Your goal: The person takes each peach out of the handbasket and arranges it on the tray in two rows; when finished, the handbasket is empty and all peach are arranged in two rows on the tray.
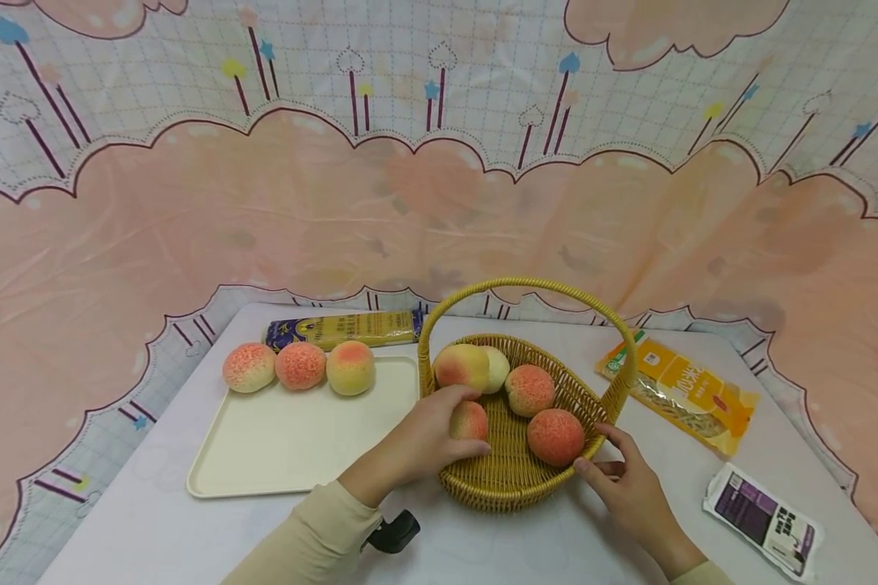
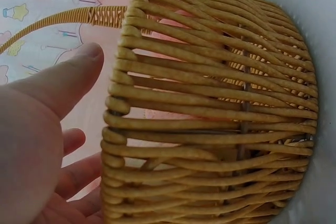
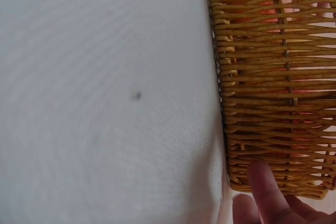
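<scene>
A yellow wicker basket (image 1: 512, 497) with a tall arched handle holds several pink and yellow peaches. My left hand (image 1: 428, 435) reaches over its near-left rim. Thumb and fingers lie spread on either side of a peach (image 1: 471, 422) inside, and the hand covers part of that fruit. In the left wrist view, the thumb stands straight above the rim with a wide gap to the fingers, whose tips disappear behind the wicker. My right hand (image 1: 629, 479) rests its fingertips against the basket's right side near the handle base. The right wrist view shows fingers (image 3: 265, 187) touching the outer weave.
Three peaches (image 1: 301, 366) sit along the back-left edge of a cream tray (image 1: 300, 447). Behind them lies a blue and yellow packet (image 1: 351, 329). An orange food bag (image 1: 691, 390) and a purple and white packet (image 1: 764, 520) lie at right.
</scene>
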`<control>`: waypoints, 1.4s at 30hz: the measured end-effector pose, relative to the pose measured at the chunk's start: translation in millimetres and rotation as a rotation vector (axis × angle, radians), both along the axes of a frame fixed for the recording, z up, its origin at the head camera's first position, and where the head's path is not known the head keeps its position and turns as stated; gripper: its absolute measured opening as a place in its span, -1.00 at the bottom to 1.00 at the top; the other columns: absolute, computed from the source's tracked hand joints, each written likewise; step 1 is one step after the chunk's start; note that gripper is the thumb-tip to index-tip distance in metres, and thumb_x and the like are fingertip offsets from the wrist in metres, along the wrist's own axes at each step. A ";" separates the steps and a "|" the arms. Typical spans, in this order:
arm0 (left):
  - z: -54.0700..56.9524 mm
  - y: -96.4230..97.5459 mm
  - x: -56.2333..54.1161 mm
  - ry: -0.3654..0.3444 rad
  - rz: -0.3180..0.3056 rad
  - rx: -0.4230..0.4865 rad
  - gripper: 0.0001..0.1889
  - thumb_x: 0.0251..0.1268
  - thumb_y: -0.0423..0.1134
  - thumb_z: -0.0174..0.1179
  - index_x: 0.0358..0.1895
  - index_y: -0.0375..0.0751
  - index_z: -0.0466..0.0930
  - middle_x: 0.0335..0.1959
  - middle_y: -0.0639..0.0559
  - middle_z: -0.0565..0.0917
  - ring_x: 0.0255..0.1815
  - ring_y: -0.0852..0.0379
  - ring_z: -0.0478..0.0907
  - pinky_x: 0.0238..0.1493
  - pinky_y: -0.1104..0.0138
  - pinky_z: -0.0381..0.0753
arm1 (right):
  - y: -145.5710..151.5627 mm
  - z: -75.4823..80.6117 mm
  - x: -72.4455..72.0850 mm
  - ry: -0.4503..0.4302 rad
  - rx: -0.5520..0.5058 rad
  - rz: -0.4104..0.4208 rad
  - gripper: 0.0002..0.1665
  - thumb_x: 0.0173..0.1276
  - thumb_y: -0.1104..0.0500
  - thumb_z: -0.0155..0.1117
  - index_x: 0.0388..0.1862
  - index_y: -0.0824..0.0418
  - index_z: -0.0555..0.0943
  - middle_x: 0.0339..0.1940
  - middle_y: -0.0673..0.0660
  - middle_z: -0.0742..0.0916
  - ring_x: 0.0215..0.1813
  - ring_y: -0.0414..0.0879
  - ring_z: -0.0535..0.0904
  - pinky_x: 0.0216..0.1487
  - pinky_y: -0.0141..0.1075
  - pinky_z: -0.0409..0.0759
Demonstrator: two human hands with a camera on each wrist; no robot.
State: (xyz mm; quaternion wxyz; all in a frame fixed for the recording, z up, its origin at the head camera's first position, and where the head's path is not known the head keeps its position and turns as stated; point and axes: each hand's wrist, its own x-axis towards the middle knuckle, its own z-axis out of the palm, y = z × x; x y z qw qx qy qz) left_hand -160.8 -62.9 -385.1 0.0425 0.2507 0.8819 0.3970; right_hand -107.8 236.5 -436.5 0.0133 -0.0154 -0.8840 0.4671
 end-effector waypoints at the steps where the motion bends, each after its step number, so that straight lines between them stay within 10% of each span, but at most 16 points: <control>1: 0.2 -0.1 0.4 0.001 -0.002 0.003 -0.28 0.16 -0.09 0.48 0.34 -0.29 0.41 0.27 -0.14 0.52 0.33 -0.08 0.41 0.35 0.03 0.35 | 0.0 -0.1 -0.1 0.000 0.002 0.001 -0.23 0.41 0.04 0.35 0.46 0.21 0.25 0.26 0.44 0.54 -0.02 0.07 0.66 -0.29 -0.28 0.59; 42: 1.4 -3.2 2.2 0.045 -0.080 -0.171 -0.53 0.18 -0.20 0.45 0.14 -0.25 0.57 0.08 -0.05 0.61 0.17 0.02 0.51 0.24 0.14 0.47 | -0.9 -1.0 0.9 0.027 0.005 0.009 -0.23 0.42 0.06 0.35 0.47 0.22 0.23 0.31 0.46 0.49 -0.01 0.08 0.67 -0.31 -0.29 0.59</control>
